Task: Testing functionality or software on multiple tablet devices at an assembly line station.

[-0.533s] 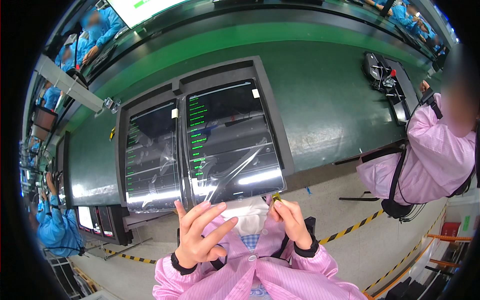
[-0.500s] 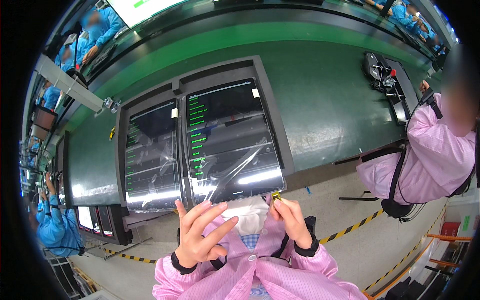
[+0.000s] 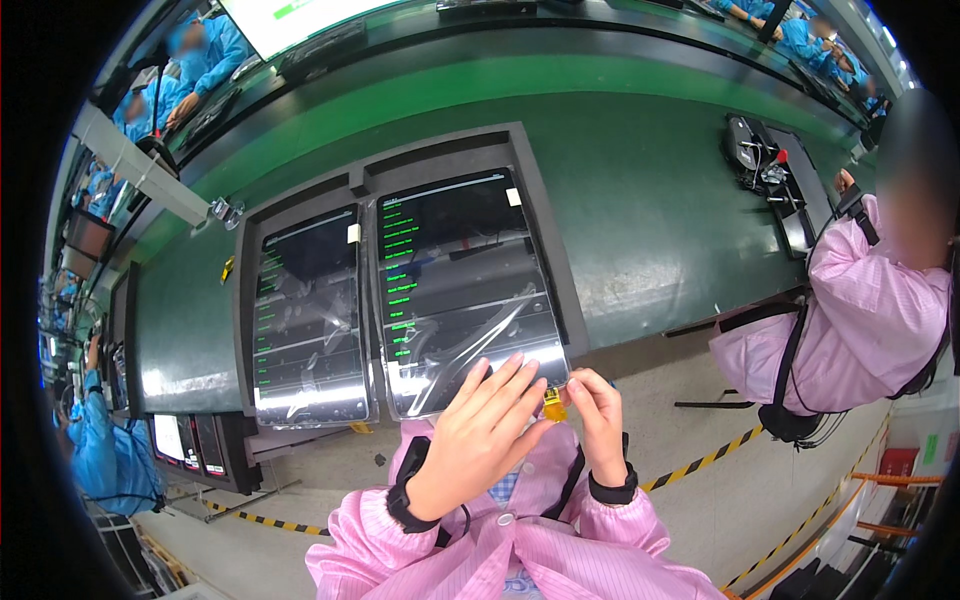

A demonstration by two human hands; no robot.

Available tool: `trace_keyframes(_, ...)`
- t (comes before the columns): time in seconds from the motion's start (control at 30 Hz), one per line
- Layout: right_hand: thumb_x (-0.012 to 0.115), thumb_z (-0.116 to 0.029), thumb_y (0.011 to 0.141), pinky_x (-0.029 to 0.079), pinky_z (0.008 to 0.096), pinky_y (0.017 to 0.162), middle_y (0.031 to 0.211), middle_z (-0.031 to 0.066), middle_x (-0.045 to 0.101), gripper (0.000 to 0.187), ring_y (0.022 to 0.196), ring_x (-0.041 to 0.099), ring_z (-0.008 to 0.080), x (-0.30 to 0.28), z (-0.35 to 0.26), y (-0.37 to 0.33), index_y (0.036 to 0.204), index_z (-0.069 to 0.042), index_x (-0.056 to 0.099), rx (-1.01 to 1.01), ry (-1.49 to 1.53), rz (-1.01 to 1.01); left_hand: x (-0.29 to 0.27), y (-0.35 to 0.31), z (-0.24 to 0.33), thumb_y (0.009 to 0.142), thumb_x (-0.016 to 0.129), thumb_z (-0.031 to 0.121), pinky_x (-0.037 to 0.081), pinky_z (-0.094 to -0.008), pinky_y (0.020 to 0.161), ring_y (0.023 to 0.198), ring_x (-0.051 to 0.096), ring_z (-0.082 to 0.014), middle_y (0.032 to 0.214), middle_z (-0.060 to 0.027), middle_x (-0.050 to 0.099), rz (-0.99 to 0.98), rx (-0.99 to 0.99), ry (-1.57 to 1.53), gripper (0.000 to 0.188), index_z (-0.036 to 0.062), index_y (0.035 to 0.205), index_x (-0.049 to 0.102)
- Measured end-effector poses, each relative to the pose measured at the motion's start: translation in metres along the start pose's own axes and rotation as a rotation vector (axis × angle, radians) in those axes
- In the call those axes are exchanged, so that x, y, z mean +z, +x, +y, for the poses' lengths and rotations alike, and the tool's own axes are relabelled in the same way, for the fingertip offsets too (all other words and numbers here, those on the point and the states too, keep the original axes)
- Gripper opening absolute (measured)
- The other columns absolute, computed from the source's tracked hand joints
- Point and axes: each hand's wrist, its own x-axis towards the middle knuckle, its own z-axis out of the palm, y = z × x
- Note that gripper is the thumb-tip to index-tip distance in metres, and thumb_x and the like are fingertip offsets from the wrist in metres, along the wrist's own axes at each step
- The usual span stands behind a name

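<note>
Two tablets with dark screens and green text lines lie side by side in a dark foam tray: a left tablet (image 3: 310, 315) and a right tablet (image 3: 465, 270). Clear film with creases covers both, and each has a small pale sticker near its upper right corner. My left hand (image 3: 480, 440) is stretched out, fingers extended over the lower edge of the right tablet. By that tablet's lower right corner, my right hand (image 3: 600, 420) pinches a small yellow piece (image 3: 553, 405) with a dark end. Whether the piece is joined to the tablet, I cannot tell.
The foam tray (image 3: 552, 240) rests on a green bench (image 3: 650, 210). Another yellow piece (image 3: 227, 269) lies left of the tray. At right, a person in pink sits near black equipment (image 3: 770, 170). Several people in blue work at the left and far side.
My left hand has moved right and up, its fingers now over the right tablet's lower edge. My right hand has shifted slightly right and up, bringing its fingertips to the tablet's corner.
</note>
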Motion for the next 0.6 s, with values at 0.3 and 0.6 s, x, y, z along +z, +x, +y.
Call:
trace_keyframes(0.3,0.056,-0.009,0.091,0.039,0.0248,0.068,0.077,0.0042,0.056,0.015,0.076,0.049,0.0121,-0.001,0.006,0.005,0.084,0.002,0.062,-0.145,-0.186,0.043,0.021,0.009,-0.009,0.074,0.074,0.012,0.046,-0.0441,0.097,0.108,0.063,-0.0261,0.109,-0.0117,0.067,0.130,0.056,0.061,0.028,0.0038,0.101,0.069)
trace_keyframes(0.6,0.058,-0.008,0.089,0.040,0.0275,0.069,0.078,0.0061,0.057,0.013,0.078,0.049,0.0158,0.000,0.011,0.007,0.082,0.002,0.062,-0.197,-0.316,0.077,0.020,0.011,-0.011,0.070,0.073,0.004,0.048,-0.0423,0.094,0.106,0.064,-0.0241,0.106,-0.0103,0.069,0.143,0.069,0.067,0.027,0.0043,0.098,0.070)
